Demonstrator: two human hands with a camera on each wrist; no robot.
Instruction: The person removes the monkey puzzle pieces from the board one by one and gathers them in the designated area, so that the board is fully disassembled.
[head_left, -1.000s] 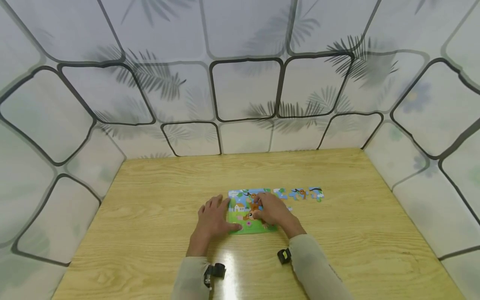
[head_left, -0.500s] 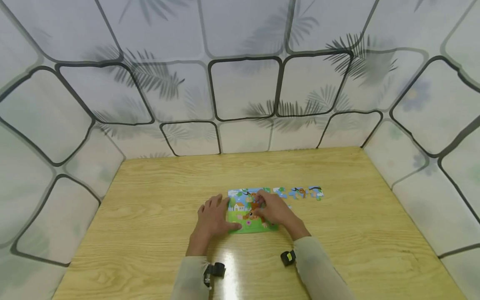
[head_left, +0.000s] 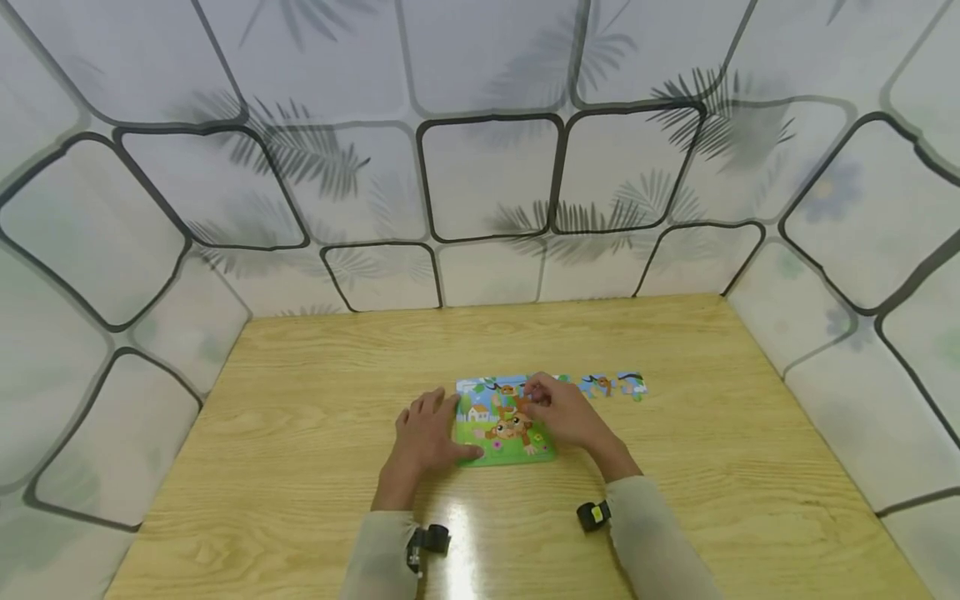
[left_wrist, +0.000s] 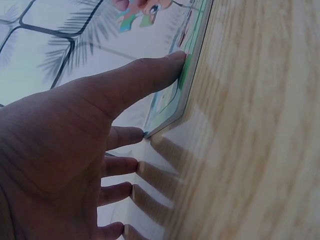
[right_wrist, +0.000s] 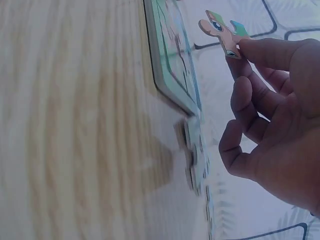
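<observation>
A puzzle board (head_left: 502, 454), printed with a monkey, a house and grass, lies on the wooden table. My left hand (head_left: 427, 433) is at its left side, thumb laid over the near left corner and fingers spread along the edge. Between thumb and fingertips my right hand (head_left: 566, 410) pinches a jigsaw piece (right_wrist: 222, 32); it has an eye printed on it and is raised off the board in both wrist views. Right of the board, jigsaw pieces (head_left: 600, 385) lie in a row, partly hidden behind the right hand.
Another loose piece (head_left: 632, 383) ends the row on the right. The table (head_left: 337, 375) meets a pale patterned wall (head_left: 491, 271) at the back, with similar panels on both sides. Black straps with small devices (head_left: 592, 517) sit on the wrists.
My right hand has moved right across the board, uncovering more of the monkey's face and now covering part of the loose row. The left hand and the board stay in place.
</observation>
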